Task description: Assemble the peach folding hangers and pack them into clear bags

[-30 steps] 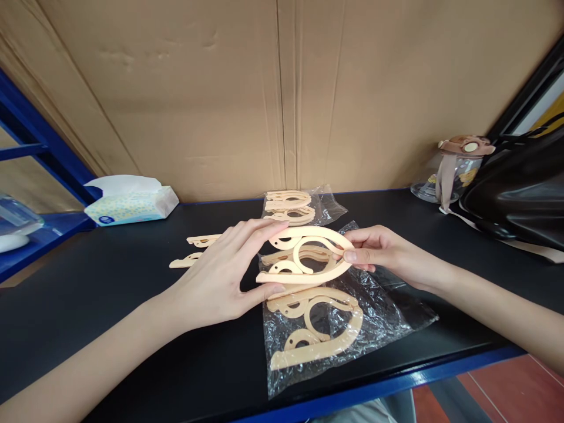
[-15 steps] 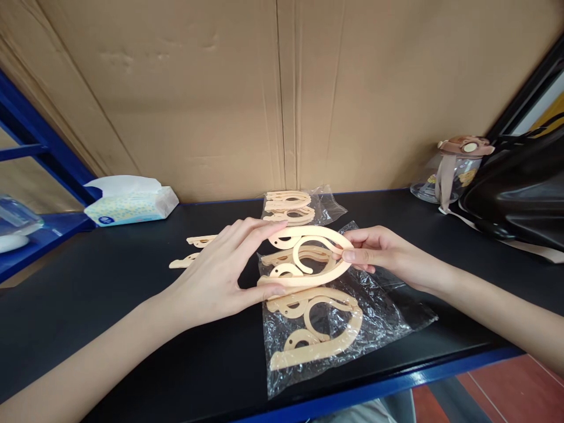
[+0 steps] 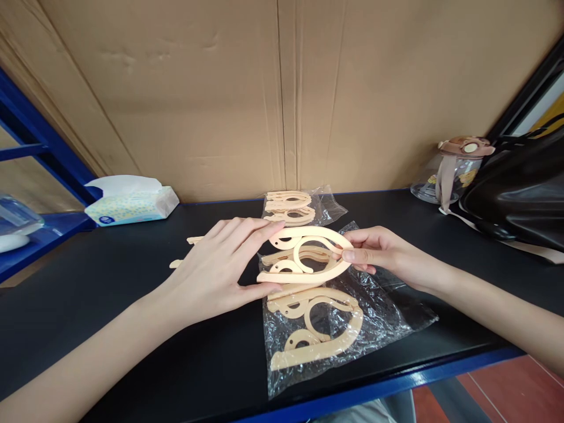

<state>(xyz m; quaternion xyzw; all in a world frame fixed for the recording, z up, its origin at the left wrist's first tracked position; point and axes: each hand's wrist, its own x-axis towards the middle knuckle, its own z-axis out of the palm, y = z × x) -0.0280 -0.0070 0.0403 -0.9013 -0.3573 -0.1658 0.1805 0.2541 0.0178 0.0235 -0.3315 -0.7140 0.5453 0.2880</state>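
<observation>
A beige folding clothes hanger [image 3: 337, 272], its two arms folded and its round hook between them, is held up over the tabletop. My right hand [image 3: 381, 254] pinches its curved end between thumb and fingers. My left hand [image 3: 220, 261] spans the other end, fingers on the far arm and thumb at the near arm. Beneath lies a clear plastic bag [image 3: 388, 320] with another folded hanger [image 3: 356, 326] in it; more hanger parts there are partly covered by the held one. Pale tips of another hanger [image 3: 176, 264] show from behind my left hand.
At the back, a second clear bag [image 3: 328, 202] holds several folded hangers [image 3: 291, 200]. A tissue pack [image 3: 132, 205] sits at the left beside a blue shelf frame [image 3: 66, 153]. On the right are a water bottle [image 3: 458, 170] and a black bag [image 3: 524, 188]. Cardboard [image 3: 198, 88] stands behind.
The near arm of the held hanger has moved slightly toward the far arm. My left hand has shifted a little and now covers more of the hanger behind it. My right hand stays in place.
</observation>
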